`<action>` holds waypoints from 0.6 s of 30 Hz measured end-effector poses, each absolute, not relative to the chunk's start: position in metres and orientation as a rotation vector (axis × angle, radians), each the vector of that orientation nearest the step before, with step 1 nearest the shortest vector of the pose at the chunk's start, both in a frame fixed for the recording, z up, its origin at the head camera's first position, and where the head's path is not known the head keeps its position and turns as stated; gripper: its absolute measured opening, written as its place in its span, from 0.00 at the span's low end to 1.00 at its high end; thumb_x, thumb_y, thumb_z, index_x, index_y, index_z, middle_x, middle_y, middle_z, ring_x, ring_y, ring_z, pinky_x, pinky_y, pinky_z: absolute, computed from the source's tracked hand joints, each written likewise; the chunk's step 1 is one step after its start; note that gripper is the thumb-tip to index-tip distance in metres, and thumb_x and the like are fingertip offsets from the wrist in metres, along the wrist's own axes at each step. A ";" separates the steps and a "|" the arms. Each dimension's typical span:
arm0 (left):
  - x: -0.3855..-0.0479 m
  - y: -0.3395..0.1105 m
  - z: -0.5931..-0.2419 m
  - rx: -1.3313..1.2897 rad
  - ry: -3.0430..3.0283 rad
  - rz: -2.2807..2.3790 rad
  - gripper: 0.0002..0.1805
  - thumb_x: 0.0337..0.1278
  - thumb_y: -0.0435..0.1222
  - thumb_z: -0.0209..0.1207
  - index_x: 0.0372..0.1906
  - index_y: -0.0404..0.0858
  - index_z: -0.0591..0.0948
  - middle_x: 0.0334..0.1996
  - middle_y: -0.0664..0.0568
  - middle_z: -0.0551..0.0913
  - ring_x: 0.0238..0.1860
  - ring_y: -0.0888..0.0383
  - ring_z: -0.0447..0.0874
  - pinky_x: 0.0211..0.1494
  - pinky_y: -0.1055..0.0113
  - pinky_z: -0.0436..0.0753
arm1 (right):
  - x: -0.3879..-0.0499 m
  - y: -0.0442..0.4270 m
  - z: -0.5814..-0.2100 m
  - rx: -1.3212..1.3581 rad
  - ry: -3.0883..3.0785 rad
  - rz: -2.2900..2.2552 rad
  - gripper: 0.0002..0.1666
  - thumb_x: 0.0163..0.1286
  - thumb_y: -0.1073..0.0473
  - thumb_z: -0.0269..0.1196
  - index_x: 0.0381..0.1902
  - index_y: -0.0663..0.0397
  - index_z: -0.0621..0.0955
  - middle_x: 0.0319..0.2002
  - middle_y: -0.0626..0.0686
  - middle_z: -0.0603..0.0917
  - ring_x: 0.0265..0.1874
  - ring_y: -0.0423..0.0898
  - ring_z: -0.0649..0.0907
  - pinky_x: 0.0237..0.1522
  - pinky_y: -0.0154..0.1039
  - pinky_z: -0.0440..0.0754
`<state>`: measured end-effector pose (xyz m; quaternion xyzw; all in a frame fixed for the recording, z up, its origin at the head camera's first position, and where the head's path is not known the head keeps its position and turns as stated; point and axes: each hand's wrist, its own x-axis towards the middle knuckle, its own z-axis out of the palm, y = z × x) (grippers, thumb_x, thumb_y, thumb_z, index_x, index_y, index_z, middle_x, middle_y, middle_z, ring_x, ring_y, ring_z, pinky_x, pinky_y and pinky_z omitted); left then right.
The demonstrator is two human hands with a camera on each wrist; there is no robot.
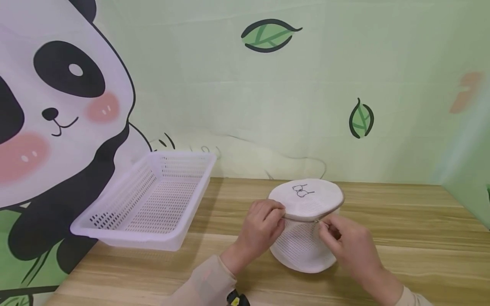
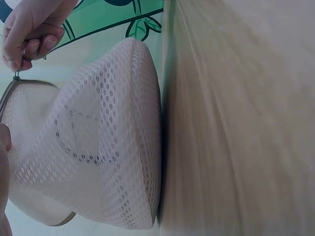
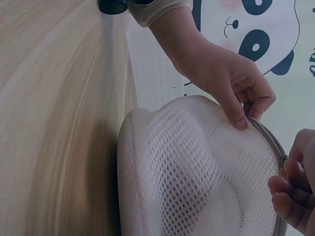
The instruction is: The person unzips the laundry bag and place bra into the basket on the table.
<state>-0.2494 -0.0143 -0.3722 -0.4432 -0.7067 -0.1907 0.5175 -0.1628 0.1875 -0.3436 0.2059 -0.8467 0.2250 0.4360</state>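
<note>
A white mesh laundry bag (image 1: 304, 244), round like a drum, stands upright on the table with its lid (image 1: 321, 197) on top. A grey-brown zipper (image 1: 300, 219) runs round the lid's rim. My left hand (image 1: 262, 223) pinches that rim at the front left, thumb against the mesh in the right wrist view. Close by on the right, my right hand (image 1: 354, 242) pinches the small zipper pull (image 2: 16, 76) between thumb and fingers. A dark line drawing marks the lid, and another dark curved print (image 2: 81, 152) shows on the mesh side.
A white plastic basket (image 1: 178, 238) with slotted walls stands left of the bag on the wood-grain table (image 1: 229, 191). Behind the table hangs a pale green backdrop (image 1: 214, 85) with a panda and leaves. A black band (image 1: 237, 298) sits by the left sleeve.
</note>
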 end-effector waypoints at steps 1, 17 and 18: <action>-0.250 -0.015 -0.373 -1.062 -1.693 -0.462 0.10 0.41 0.27 0.64 0.33 0.37 0.79 0.37 0.51 0.82 0.40 0.55 0.81 0.46 0.66 0.80 | -0.163 0.188 -0.343 0.510 -2.107 0.560 0.10 0.49 0.70 0.63 0.19 0.49 0.77 0.16 0.39 0.72 0.19 0.27 0.68 0.20 0.18 0.68; -0.258 -0.019 -0.376 -1.053 -1.682 -0.480 0.10 0.41 0.27 0.64 0.33 0.36 0.78 0.37 0.50 0.82 0.39 0.54 0.81 0.48 0.64 0.80 | -0.164 0.189 -0.343 0.496 -2.107 0.546 0.10 0.49 0.70 0.62 0.19 0.49 0.77 0.16 0.39 0.72 0.19 0.27 0.67 0.19 0.19 0.67; -0.259 -0.020 -0.376 -1.049 -1.678 -0.486 0.10 0.40 0.27 0.64 0.33 0.36 0.78 0.37 0.50 0.82 0.39 0.54 0.81 0.47 0.64 0.81 | -0.164 0.189 -0.343 0.494 -2.107 0.546 0.10 0.49 0.70 0.62 0.19 0.50 0.77 0.16 0.39 0.72 0.19 0.27 0.67 0.19 0.19 0.67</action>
